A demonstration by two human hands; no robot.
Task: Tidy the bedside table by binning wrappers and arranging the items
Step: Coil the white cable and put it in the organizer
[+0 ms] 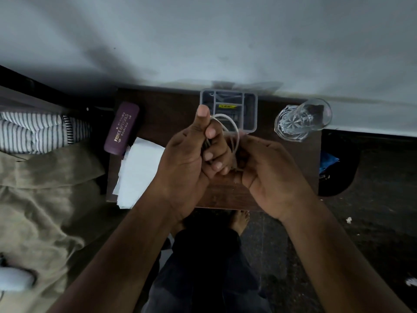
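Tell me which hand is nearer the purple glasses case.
Left. The left hand is just right of the purple glasses case, with the white paper between them. The right hand is farther right, beyond the left hand.

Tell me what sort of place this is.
Probably a bedroom, at a bedside. A small dark wooden table stands against a pale wall, next to bedding with a striped pillow. On the table lie a purple spectacle case and a clear cut-glass tumbler. Both hands coil a white cable.
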